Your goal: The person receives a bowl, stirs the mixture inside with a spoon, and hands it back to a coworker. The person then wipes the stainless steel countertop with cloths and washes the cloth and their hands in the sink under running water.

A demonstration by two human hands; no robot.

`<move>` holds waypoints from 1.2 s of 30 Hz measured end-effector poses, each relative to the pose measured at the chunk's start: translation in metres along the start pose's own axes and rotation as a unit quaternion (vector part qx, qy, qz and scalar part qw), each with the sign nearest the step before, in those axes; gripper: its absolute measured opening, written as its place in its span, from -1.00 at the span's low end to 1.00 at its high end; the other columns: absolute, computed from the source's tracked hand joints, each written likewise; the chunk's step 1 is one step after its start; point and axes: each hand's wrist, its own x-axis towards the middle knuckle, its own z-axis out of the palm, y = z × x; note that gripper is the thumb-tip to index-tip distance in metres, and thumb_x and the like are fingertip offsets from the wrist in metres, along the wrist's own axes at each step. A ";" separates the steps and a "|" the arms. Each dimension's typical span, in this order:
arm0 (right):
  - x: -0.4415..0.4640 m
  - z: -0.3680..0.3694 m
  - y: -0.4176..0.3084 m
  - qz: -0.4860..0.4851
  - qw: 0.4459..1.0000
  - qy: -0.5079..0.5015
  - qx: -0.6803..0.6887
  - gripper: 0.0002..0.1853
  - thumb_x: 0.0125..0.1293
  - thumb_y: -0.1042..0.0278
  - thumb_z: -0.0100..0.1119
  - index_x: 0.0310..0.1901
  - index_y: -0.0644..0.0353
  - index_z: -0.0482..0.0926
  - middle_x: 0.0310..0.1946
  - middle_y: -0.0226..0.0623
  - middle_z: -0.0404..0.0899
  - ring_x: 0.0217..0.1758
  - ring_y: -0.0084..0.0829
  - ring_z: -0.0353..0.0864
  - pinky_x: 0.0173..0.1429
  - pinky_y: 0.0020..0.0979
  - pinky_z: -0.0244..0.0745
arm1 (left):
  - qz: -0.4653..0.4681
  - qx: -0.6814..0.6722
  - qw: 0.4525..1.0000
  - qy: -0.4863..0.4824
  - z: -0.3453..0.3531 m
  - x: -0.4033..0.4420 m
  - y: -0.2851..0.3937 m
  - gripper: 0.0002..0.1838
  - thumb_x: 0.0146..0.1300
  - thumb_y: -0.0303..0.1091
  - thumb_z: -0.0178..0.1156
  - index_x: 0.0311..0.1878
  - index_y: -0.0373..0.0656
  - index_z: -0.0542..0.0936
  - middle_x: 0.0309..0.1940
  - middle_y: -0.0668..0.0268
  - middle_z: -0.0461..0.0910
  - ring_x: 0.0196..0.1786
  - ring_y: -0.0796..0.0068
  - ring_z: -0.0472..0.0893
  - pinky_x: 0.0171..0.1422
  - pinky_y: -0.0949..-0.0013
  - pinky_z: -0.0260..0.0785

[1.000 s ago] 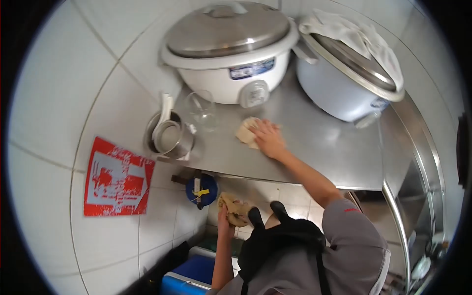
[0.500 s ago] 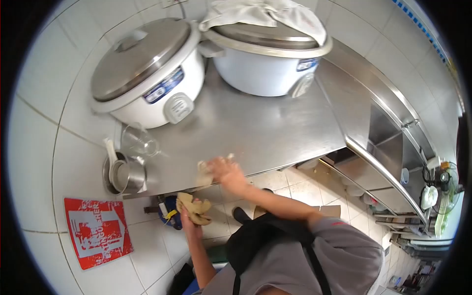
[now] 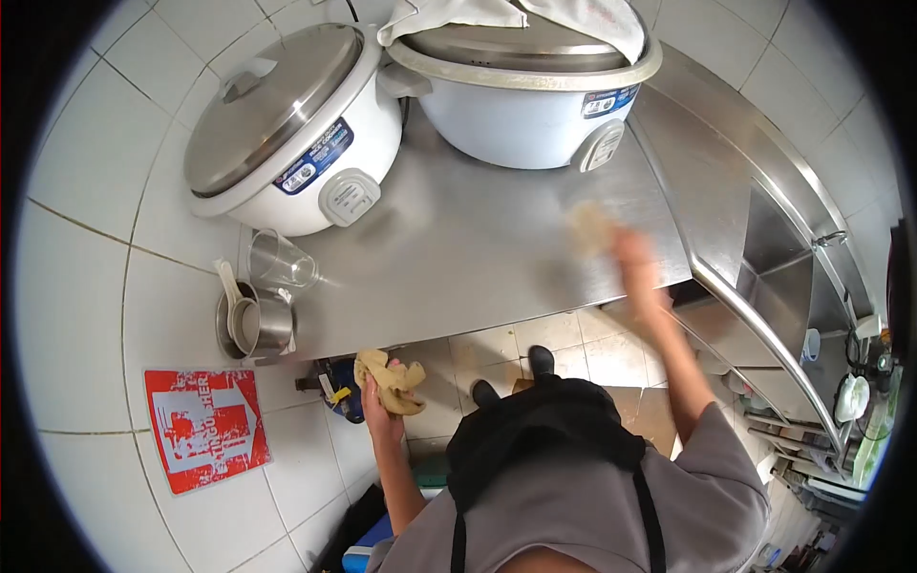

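Over the right part of the steel counter, my right hand is blurred by motion, with a pale cloth at its fingertips. My left hand is below the counter's front edge, its fingers closed around a bunched yellowish cloth. Two rice cookers stand at the back of the counter: a white one at the left and a bluish-white one with a white towel draped over its lid.
A clear plastic cup lies near a steel pot at the counter's left end. A red and white sign is on the tiled wall. A rail and a sink are at the right.
My right hand has swept the pale cloth across the counter, lately from the front edge to the right. The view has swung right. My left hand still holds its cloth.
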 end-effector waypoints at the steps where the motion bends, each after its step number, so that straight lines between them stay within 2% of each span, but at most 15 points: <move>1: -0.009 0.062 -0.002 -0.182 0.942 -0.075 -0.273 -0.51 0.01 0.35 0.12 0.07 0.04 0.40 -0.06 -0.24 0.42 0.06 -0.23 0.35 0.09 -0.23 0.27 | 0.008 -0.008 1.000 -0.002 0.005 0.000 0.003 -0.58 0.37 -0.08 -0.29 0.16 -0.11 0.24 0.00 0.18 0.45 -0.11 0.32 0.51 -0.24 0.32 0.42; 3: -0.041 0.171 -0.017 -0.319 0.899 -0.225 -0.200 -0.49 0.05 0.31 0.09 0.13 -0.07 0.35 0.18 -0.29 0.24 0.23 -0.23 0.20 0.17 -0.20 0.23 | 0.005 -0.015 1.000 -0.007 0.009 0.003 0.010 -0.58 0.37 -0.07 -0.29 0.15 -0.10 0.25 -0.02 0.23 0.46 -0.11 0.35 0.51 -0.23 0.34 0.41; 4: -0.049 0.198 -0.034 -0.388 0.821 -0.254 -0.333 -0.51 0.06 0.32 0.09 0.10 -0.19 0.39 0.22 -0.32 0.22 0.27 -0.24 0.18 0.22 -0.17 0.19 | -0.004 -0.015 1.000 -0.009 0.009 0.007 0.012 -0.58 0.36 -0.06 -0.29 0.15 -0.09 0.26 -0.02 0.25 0.46 -0.12 0.36 0.51 -0.23 0.34 0.41; 7: -0.049 0.181 -0.024 -0.378 0.813 -0.246 -0.367 -0.60 0.18 0.19 -0.06 0.09 -0.27 0.39 0.30 -0.37 0.08 0.37 -0.23 0.01 0.34 -0.17 -0.01 | 0.006 0.002 1.000 -0.002 0.022 0.012 0.025 -0.58 0.36 -0.05 -0.29 0.14 -0.08 0.27 -0.02 0.27 0.46 -0.12 0.38 0.51 -0.23 0.34 0.40; 8: -0.052 0.157 0.015 -0.202 0.905 -0.290 -0.237 -0.62 0.31 0.06 -0.26 0.14 -0.27 0.33 0.32 -0.33 0.03 0.39 -0.22 -0.05 0.39 -0.12 -0.13 | 0.007 0.008 1.000 0.012 0.021 0.004 0.026 -0.57 0.36 -0.04 -0.29 0.14 -0.08 0.27 -0.02 0.27 0.46 -0.12 0.39 0.51 -0.23 0.34 0.40; 9: -0.057 0.086 0.042 -0.225 0.877 -0.303 -0.296 -0.55 0.35 -0.03 -0.42 0.21 -0.18 0.21 0.31 -0.29 0.04 0.39 -0.25 -0.06 0.41 -0.17 -0.18 | -0.002 0.010 0.999 0.036 0.017 0.000 0.026 -0.57 0.36 -0.04 -0.28 0.14 -0.08 0.27 -0.02 0.26 0.46 -0.12 0.39 0.51 -0.24 0.35 0.40; 12: -0.063 -0.112 0.091 0.026 0.846 -0.012 -0.533 -0.66 0.33 0.19 -0.18 0.08 0.09 0.35 0.16 -0.21 0.29 0.13 -0.34 0.33 0.24 -0.34 0.19 | -0.003 0.004 0.997 0.073 0.001 -0.009 0.019 -0.57 0.35 -0.05 -0.28 0.15 -0.10 0.26 -0.04 0.24 0.47 -0.13 0.38 0.52 -0.26 0.36 0.41; 13: -0.058 -0.158 0.064 0.248 0.910 0.058 -0.327 -0.66 0.34 0.23 -0.17 0.09 0.10 0.39 0.02 -0.21 0.44 0.05 -0.41 0.42 0.15 -0.43 0.28 | 0.004 0.008 0.998 0.064 -0.009 -0.010 0.013 -0.57 0.35 -0.06 -0.27 0.16 -0.11 0.25 -0.04 0.23 0.48 -0.13 0.37 0.52 -0.27 0.36 0.41; 15: -0.058 -0.226 0.132 0.121 0.919 0.283 -0.245 -0.65 0.32 0.22 -0.13 0.05 0.17 0.43 -0.22 -0.28 0.57 -0.17 -0.44 0.54 -0.06 -0.48 0.41 | 0.027 0.019 0.999 0.036 -0.003 -0.004 0.007 -0.58 0.34 -0.12 -0.26 0.16 -0.15 0.26 -0.07 0.19 0.50 -0.14 0.35 0.53 -0.30 0.37 0.43; 17: -0.015 -0.196 0.056 0.153 0.931 0.301 -0.141 -0.61 0.30 0.14 -0.07 0.01 0.23 0.46 -0.28 -0.30 0.58 -0.25 -0.49 0.53 -0.13 -0.44 0.43 | 0.017 0.021 1.000 0.004 0.040 0.016 0.014 -0.59 0.33 -0.17 -0.22 0.13 -0.21 0.29 -0.10 0.18 0.51 -0.14 0.35 0.55 -0.30 0.38 0.44; 21: 0.085 -0.071 0.020 0.001 0.963 0.234 -0.134 -0.69 0.31 0.22 -0.04 -0.10 0.30 0.48 -0.42 -0.34 0.52 -0.34 -0.60 0.38 -0.26 -0.50 0.33 | 0.041 0.059 0.988 -0.140 0.163 0.087 0.029 -0.62 0.30 -0.23 -0.08 0.09 -0.27 0.33 -0.15 0.15 0.52 -0.17 0.41 0.56 -0.25 0.42 0.46; 22: 0.106 -0.032 -0.021 0.067 0.966 0.208 -0.141 -0.65 0.27 0.26 -0.01 -0.05 0.38 0.44 -0.27 -0.02 0.53 -0.17 -0.28 0.50 -0.05 -0.33 0.37 | 0.076 0.070 0.981 -0.162 0.198 0.110 0.030 -0.64 0.30 -0.22 -0.06 0.05 -0.27 0.36 -0.18 0.18 0.52 -0.23 0.48 0.54 -0.30 0.45 0.44; 24: 0.160 0.033 -0.022 -0.174 0.907 0.304 -0.233 -0.72 0.22 0.39 0.01 -0.08 0.36 0.46 -0.19 0.11 0.45 -0.06 -0.02 0.43 0.00 -0.18 0.32 | 0.141 0.144 0.960 -0.195 0.255 0.152 0.034 -0.67 0.30 -0.20 -0.04 -0.06 -0.27 0.43 -0.30 0.25 0.53 -0.31 0.58 0.50 -0.35 0.47 0.39; 33: 0.193 0.053 -0.021 -0.171 0.890 0.365 -0.212 -0.81 0.09 0.60 0.04 -0.21 0.36 0.43 -0.21 0.07 0.35 -0.12 0.09 0.37 -0.03 -0.11 0.29 | 0.299 0.308 0.892 -0.140 0.340 0.210 0.031 -0.68 0.27 -0.22 -0.03 -0.18 -0.34 0.46 -0.42 0.30 0.52 -0.43 0.54 0.45 -0.29 0.43 0.32; 36: 0.182 0.055 -0.037 -0.136 0.907 0.365 -0.160 -0.78 0.11 0.61 0.02 -0.16 0.33 0.46 -0.13 0.07 0.36 -0.09 0.07 0.38 -0.05 -0.20 0.34 | 0.197 0.260 0.930 -0.172 0.322 0.199 0.042 -0.67 0.27 -0.23 -0.03 -0.13 -0.36 0.45 -0.38 0.25 0.53 -0.33 0.47 0.46 -0.14 0.39 0.31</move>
